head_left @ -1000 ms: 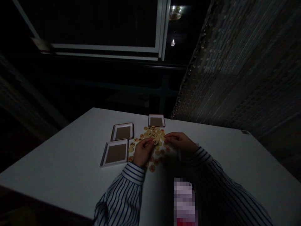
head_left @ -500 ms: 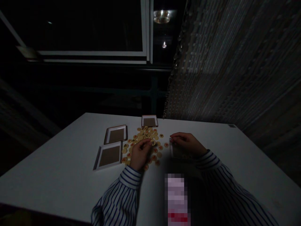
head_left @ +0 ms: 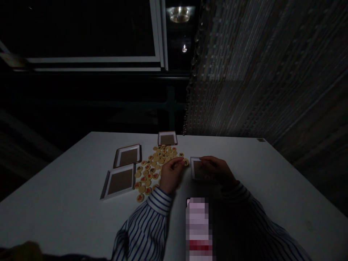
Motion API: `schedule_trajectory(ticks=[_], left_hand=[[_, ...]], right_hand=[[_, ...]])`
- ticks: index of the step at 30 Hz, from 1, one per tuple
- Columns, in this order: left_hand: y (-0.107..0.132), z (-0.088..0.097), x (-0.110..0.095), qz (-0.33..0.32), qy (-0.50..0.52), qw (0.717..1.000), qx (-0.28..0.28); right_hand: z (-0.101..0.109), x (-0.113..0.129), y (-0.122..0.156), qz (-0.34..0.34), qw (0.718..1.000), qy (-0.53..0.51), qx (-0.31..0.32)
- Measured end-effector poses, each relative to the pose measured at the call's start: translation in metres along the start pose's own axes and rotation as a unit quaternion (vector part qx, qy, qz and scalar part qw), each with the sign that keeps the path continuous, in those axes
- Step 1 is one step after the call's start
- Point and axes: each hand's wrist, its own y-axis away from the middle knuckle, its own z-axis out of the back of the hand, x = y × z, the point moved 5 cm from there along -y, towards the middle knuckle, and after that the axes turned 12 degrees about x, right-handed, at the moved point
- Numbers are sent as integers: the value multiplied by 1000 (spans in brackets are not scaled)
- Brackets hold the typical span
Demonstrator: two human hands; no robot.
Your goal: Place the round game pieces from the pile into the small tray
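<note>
Several small round yellow game pieces with red or black marks lie scattered on a white table. My left hand rests on the pile's right edge, fingers pinched on one piece. My right hand lies just right of it, fingers curled on the edge of a shallow white-rimmed tray with a brown floor. Both arms wear striped sleeves.
Three more shallow trays lie on the table: two side by side at the left, a small one behind the pile. A bead curtain hangs at the right. A dark window frame lies beyond the table.
My left hand has moved right along the pile with a piece. My right hand has slid right onto the tray. The view has panned right.
</note>
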Motion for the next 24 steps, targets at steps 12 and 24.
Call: schedule_trajectory(ticks=[12, 24], left_hand=[[-14, -35, 10, -9, 2, 1000, 16], [-3, -47, 23, -17, -69, 996, 59]], right_hand=[[-6, -30, 7, 38, 998, 15, -57], [-21, -33, 12, 32, 998, 52, -6]])
